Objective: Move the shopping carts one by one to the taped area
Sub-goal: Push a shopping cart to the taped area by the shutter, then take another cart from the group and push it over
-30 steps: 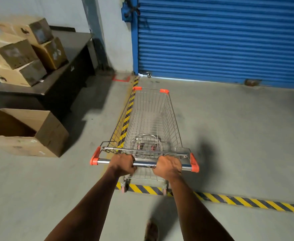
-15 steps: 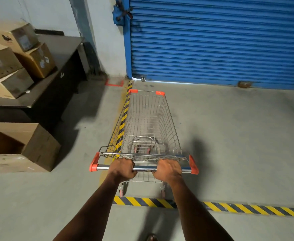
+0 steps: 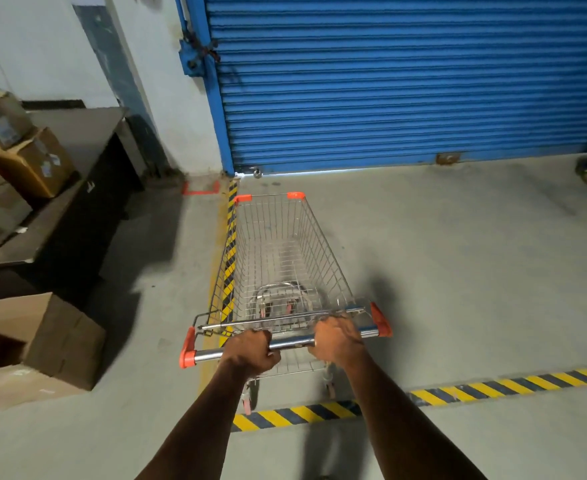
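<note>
Chrome tubing runs under both your palms: your left hand [image 3: 252, 353] and your right hand [image 3: 337, 342] are each clenched around the handle bar [image 3: 290, 342] of one shopping cart [image 3: 278, 268], knuckles up, fingers wrapped over the far side of the bar. The two hands sit close together near the middle of the bar, with a short bare stretch of chrome between them. Two orange end caps close off the handle, one at the left end [image 3: 187, 348] and one at the right end [image 3: 380, 319], and two more orange corner pieces mark the far rim of the basket.

You have one cart in view, in the centre of the frame, its wire basket holding nothing and its nose pointing toward the blue roller shutter [image 3: 406, 81] that fills the upper right. Two strips of yellow-and-black tape [image 3: 493, 389] mark the concrete floor: one runs across the lower right, just under the cart's rear wheels, and the other runs up the frame along the cart's left side to the shutter's corner. The cart stands inside the angle they form, its left side over the upright strip.

At the left of the frame you have a dark table [image 3: 77, 188] carrying about four stacked cardboard boxes [image 3: 32, 161], partly cut off by the edge. One more open cardboard box [image 3: 60, 341] lies on the floor at lower left. A small red tape mark [image 3: 200, 190] sits near the wall.
</note>
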Available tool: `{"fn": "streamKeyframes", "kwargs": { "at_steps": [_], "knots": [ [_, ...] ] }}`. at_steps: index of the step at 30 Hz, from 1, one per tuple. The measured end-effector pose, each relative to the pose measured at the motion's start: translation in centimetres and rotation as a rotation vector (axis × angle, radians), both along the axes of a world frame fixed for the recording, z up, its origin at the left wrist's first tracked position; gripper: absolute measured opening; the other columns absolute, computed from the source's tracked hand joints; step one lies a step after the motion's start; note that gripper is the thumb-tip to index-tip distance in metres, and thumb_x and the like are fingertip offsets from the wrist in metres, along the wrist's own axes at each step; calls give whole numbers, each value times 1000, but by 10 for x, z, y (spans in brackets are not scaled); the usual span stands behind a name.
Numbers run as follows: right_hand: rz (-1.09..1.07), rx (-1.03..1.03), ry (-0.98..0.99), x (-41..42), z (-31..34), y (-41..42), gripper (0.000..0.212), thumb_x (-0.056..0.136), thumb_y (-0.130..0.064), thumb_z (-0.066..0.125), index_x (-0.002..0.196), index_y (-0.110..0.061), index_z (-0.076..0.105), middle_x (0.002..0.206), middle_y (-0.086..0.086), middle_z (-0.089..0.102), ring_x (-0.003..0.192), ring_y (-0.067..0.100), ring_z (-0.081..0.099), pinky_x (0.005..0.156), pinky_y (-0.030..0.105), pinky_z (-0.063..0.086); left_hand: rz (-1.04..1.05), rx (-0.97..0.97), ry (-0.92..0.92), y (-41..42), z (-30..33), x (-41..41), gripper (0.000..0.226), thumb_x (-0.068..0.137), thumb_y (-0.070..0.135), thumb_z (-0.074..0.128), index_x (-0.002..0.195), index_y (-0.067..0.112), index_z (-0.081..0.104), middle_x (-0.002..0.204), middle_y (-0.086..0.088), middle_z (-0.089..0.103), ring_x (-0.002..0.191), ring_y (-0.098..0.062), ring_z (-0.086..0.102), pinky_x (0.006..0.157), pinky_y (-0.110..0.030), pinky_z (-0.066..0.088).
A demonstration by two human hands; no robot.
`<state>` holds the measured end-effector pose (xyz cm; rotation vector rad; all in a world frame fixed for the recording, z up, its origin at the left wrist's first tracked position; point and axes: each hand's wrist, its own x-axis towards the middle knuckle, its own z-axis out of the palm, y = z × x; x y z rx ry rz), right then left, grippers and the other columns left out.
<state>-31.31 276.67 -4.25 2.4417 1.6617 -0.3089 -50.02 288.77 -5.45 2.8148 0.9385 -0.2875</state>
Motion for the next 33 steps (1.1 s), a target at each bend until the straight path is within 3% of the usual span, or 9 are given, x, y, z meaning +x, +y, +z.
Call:
{"fn": "streamKeyframes", "kwargs": {
  "at_steps": [3,6,8,10,12,15,17,25,33],
  "knots": [
    [-31,140,-44,5,4,-24,47,82,-37,67,127,-21,66,129,6,63,121,27,56,107,44,39,-152,66,-51,-21,11,18,49,86,58,50,118,21,52,109,-5,67,100,-29,64,83,-39,51],
    [-115,404,-57,15,7,-69,35,77,-20,55,109,-16,69,114,8,66,109,30,62,109,44,39,-225,69,-169,-49,23,50,45,85,47,54,120,19,47,113,-6,63,105,-29,60,88,-40,47],
    [-171,517,-59,27,5,-110,41,79,-15,47,115,-13,68,125,10,62,103,30,60,92,41,49,-279,81,-273,-73,28,80,45,85,43,54,121,17,51,116,-7,62,107,-28,59,91,-40,47],
    [-244,412,-78,44,6,-158,49,79,-17,50,125,-12,63,127,10,57,95,32,61,79,41,50,-378,92,-368,-111,35,118,47,83,40,55,124,16,56,120,-9,64,111,-29,61,94,-40,50],
    [-336,278,-96,64,13,-212,55,72,-24,61,126,-14,60,122,9,58,96,33,60,80,42,50,-508,64,-442,-161,42,160,44,82,40,52,119,17,60,111,-6,67,103,-27,65,87,-38,54],
    [-510,207,-180,91,36,-308,55,65,-27,72,117,-15,60,108,7,59,92,30,60,77,43,49,-684,82,-457,-262,61,222,33,84,39,46,109,23,60,97,1,63,90,-24,64,71,-38,53],
    [-602,232,-235,107,49,-379,46,66,-28,71,109,-14,61,100,7,60,88,30,59,77,42,48,-778,77,-492,-339,78,258,22,83,37,49,100,26,58,93,3,61,89,-22,61,68,-37,51],
    [-1074,265,-354,163,79,-697,24,74,-34,71,89,-16,64,83,6,65,76,29,63,74,39,47,-1130,21,-562,-671,94,384,16,86,34,54,98,26,60,96,3,66,94,-20,64,82,-36,52],
    [-1414,237,-451,178,104,-956,22,86,-32,66,99,-15,66,93,5,69,87,28,64,81,39,44,-1349,-147,-545,-950,112,431,17,86,24,58,103,28,61,102,7,68,101,-16,64,88,-32,50]
  ]
}}
